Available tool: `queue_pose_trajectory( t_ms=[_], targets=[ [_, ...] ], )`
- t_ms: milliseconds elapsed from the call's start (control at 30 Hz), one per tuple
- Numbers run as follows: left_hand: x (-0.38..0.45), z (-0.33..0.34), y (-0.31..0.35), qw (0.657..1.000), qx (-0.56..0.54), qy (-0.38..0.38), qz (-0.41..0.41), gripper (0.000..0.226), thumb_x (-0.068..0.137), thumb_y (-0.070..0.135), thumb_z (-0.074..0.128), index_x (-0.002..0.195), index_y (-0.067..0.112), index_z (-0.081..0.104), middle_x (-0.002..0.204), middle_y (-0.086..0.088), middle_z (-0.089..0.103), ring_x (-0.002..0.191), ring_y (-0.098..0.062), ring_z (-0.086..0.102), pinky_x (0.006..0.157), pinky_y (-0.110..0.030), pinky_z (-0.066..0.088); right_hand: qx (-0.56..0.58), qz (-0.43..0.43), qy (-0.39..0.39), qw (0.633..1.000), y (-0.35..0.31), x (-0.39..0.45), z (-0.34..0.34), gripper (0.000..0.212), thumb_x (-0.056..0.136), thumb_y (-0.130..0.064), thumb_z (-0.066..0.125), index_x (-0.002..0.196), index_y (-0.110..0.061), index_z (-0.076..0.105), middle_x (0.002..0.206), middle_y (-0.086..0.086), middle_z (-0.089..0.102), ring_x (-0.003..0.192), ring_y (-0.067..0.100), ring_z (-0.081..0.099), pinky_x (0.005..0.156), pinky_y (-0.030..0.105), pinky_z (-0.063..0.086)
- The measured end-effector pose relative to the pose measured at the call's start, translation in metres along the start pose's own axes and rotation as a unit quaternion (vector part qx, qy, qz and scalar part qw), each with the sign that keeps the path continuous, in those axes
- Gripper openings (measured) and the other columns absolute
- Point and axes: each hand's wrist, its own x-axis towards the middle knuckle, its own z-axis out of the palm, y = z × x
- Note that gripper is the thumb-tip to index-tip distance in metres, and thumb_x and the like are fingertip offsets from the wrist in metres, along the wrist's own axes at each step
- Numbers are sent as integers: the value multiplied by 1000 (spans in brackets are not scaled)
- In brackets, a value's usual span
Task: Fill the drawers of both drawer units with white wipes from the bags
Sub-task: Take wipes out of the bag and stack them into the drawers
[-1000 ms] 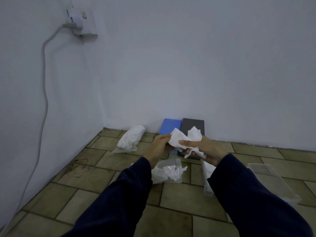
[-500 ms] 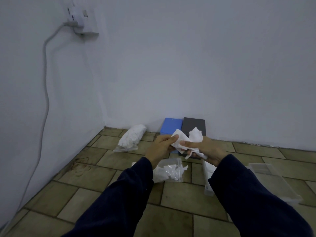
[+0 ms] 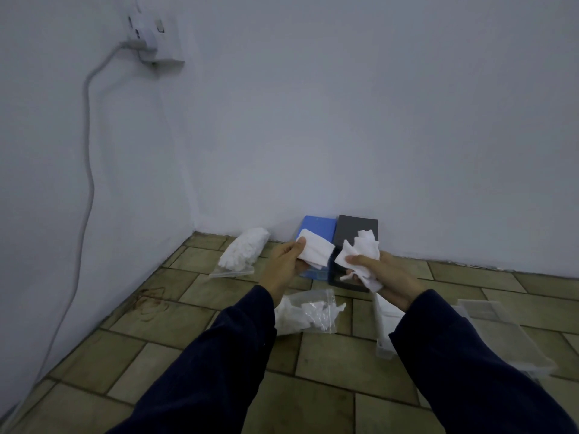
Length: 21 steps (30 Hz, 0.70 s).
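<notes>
Your left hand (image 3: 283, 261) is pinching one flat white wipe (image 3: 315, 252), your right hand (image 3: 383, 274) is gripping a crumpled white bunch (image 3: 360, 255), keeping them apart, probably for the clear plastic drawer (image 3: 383, 327).

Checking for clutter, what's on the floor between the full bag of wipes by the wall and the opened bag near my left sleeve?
Only bare tile floor in the head view separates the full clear plastic bag of white wipes from the opened, crumpled clear bag.
</notes>
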Motion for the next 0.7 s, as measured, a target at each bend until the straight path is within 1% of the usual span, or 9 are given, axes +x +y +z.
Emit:
queue_pose_trajectory(
  t_ms=[67, 133, 267, 300, 400, 467, 567, 633, 700],
  targets=[
    [2, -3, -2, 1000, 3, 18, 5, 25, 99, 22, 42, 109, 3, 55, 97, -2, 62, 84, -9, 61, 72, -20, 53, 32, 3, 5, 999, 0, -2, 0, 8, 89, 0, 53, 88, -2, 60, 73, 11, 59, 56, 10, 60, 48, 18, 48],
    [2, -3, -3, 999, 23, 25, 10, 23, 100, 24, 41, 108, 7, 55, 99, -2, 61, 86, -9, 60, 74, -21, 52, 42, -3, 0, 999, -2, -4, 2, 12, 88, 3, 51, 85, -2, 61, 74, 11, 59, 58, 11, 61, 50, 19, 49],
    [-2, 1, -6, 998, 57, 5, 21, 23, 100, 26, 40, 101, 10, 57, 98, -1, 62, 89, -12, 61, 73, -19, 53, -6, -31, -24, 999, -8, -6, 8, 9, 81, 0, 64, 89, -4, 63, 90, 13, 66, 82, 22, 64, 67, 27, 57],
    [-3, 2, -7, 998, 57, -1, 20, 24, 100, 26, 40, 103, 9, 57, 100, -2, 62, 91, -13, 61, 74, -20, 53, -21, -35, -34, 999, -9, -7, 11, 8, 80, 0, 65, 85, -5, 62, 84, 8, 68, 79, 19, 64, 64, 26, 57],
    [-7, 8, -5, 998, 57, -19, 20, 23, 99, 26, 40, 98, 12, 58, 100, -2, 62, 91, -13, 61, 77, -23, 54, -29, -36, -23, 999, -12, -9, 19, 16, 79, 5, 66, 75, -8, 57, 59, -5, 64, 51, 4, 60, 47, 17, 50],
    [-10, 11, -3, 998, 56, -35, 19, 21, 99, 25, 41, 93, 14, 58, 101, -6, 62, 90, -14, 61, 79, -24, 54, -20, -31, -4, 999, -13, -10, 21, 14, 78, 5, 67, 80, -5, 58, 67, 3, 63, 47, 2, 59, 45, 17, 49],
    [-14, 13, -1, 997, 44, -56, 14, 22, 100, 20, 39, 92, 16, 58, 95, -1, 61, 86, -11, 61, 75, -22, 54, -41, -31, 19, 999, -13, -10, 23, 17, 77, 0, 69, 86, -7, 58, 83, 8, 62, 59, 7, 64, 49, 18, 52],
    [-14, 13, -1, 997, 44, -63, 13, 21, 100, 20, 38, 92, 17, 58, 95, 0, 61, 87, -11, 61, 76, -22, 54, -48, -34, 34, 998, -15, -12, 23, 17, 77, -1, 70, 85, -9, 57, 83, 7, 62, 57, 5, 63, 48, 16, 52],
    [-13, 13, -3, 997, 40, -67, 1, 20, 100, 21, 40, 99, 14, 58, 99, -2, 61, 89, -13, 62, 78, -23, 54, -58, -40, 47, 996, -17, -14, 24, 16, 77, -1, 71, 80, -9, 57, 77, 6, 61, 47, 1, 61, 44, 15, 50]
  ],
)
